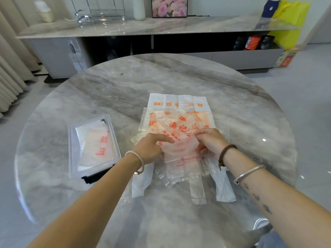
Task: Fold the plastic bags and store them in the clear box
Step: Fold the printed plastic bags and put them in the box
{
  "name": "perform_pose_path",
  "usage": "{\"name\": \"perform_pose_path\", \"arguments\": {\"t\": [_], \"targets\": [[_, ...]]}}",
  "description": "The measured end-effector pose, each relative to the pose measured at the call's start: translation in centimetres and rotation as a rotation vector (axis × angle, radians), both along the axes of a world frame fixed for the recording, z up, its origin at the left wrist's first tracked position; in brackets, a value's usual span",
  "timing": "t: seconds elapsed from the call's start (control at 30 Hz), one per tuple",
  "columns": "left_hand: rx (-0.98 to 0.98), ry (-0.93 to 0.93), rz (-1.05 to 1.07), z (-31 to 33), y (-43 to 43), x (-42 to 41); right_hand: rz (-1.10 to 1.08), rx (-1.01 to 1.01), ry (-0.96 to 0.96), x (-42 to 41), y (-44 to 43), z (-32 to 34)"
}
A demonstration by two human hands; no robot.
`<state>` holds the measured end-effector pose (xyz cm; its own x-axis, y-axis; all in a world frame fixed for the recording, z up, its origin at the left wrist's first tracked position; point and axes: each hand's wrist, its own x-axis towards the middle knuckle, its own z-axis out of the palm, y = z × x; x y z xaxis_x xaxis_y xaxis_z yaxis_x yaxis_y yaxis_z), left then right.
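While both hands grip a translucent top bag (180,147) printed in orange, a person works at a round marble table (161,77) on which the clear box (71,151) stands open. Just right of the clear box, the left hand (152,147) is curled on the bag's left edge, its index finger stretched flat across the plastic. Farther right of the box, the right hand (209,142) pinches the opposite edge between curled fingers and thumb, so the crumpled sheet is held between the two hands.

Under it, and likewise right of the box, a pile of plastic bags (179,106) lies spread flat on the table. White and clear ones overlap, and their handles trail toward the camera. Inside the box, folded bags (96,144) with orange lettering lie flat against its floor. A black part (95,176) juts out at the box's near right corner; what it is cannot be made out. Bracelets circle both wrists.

Beyond the box, across the room, a long sideboard (125,27) with a marble-patterned top carries a wire rack (102,13), a flower picture (169,7) and a yellow bag (290,20).
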<state>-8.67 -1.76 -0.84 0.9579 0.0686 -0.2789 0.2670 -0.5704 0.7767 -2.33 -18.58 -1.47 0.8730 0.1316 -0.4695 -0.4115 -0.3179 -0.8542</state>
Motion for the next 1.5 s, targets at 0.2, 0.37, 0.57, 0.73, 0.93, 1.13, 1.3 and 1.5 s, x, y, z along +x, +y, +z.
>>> {"name": "perform_pose_path", "arguments": {"t": [0.2, 0.37, 0.57, 0.73, 0.93, 1.13, 1.3, 1.5], "targets": [[0.144, 0.052, -0.088, 0.0, 0.3, -0.5, -0.048, 0.022, 0.049, 0.5, 0.0, 0.5], [0.101, 0.077, -0.039, 0.0, 0.0, -0.4, 0.074, -0.053, -0.033, 0.4, 0.0, 0.6], [0.549, 0.008, -0.195, 0.7, -0.3, -0.6, 0.080, -0.060, -0.060, 0.1, 0.4, 0.5], [0.457, -0.023, -0.224, 0.7, -0.8, -0.8, -0.077, 0.171, 0.096, 0.0, 0.4, 1.2], [0.429, 0.011, -0.425, -0.1, -1.2, -1.3, -0.302, 0.445, 0.220, -0.1, 0.5, 1.3], [0.500, -0.263, -0.244, 0.0, -1.4, -0.7, -0.362, 0.535, 0.268, -0.5, 0.5, 2.0], [0.090, -0.226, -0.010, 0.6, -0.5, -0.1, -0.287, 0.434, 0.176, 0.0, 0.4, 2.4], [-0.837, 0.043, 0.291, 1.4, 0.3, 0.2, -0.039, 0.392, 0.180, 0.0, 0.0, 2.7]]}}
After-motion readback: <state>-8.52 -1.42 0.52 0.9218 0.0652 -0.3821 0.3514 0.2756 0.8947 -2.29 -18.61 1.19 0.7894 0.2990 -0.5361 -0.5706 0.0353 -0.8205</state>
